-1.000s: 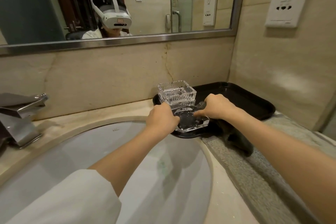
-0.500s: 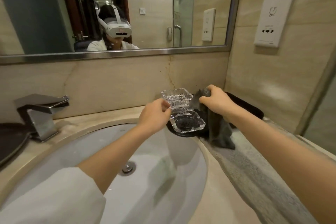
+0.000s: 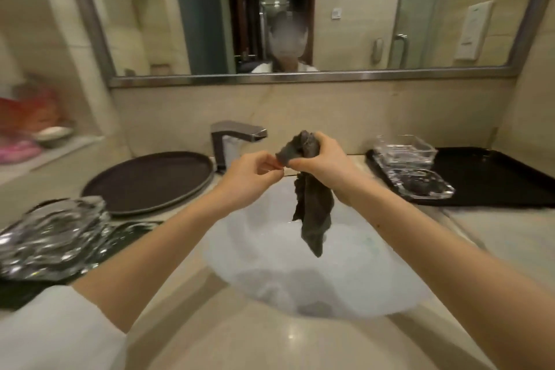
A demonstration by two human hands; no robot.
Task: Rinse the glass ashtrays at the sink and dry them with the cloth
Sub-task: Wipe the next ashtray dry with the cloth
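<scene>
stacked glass ashtrays crowd the near left counter edge; over the open sink, the right hand grips a dark cloth hanging into the basin, the left hand pinching its corner. more ashtrays sit on the black tray far right.

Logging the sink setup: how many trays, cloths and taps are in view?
Trays: 2, round tray and rectangular tray
Cloths: 1, dark cloth, gripped by right hand, left hand pinching a corner
Taps: 1, tap
Total: 4
</scene>
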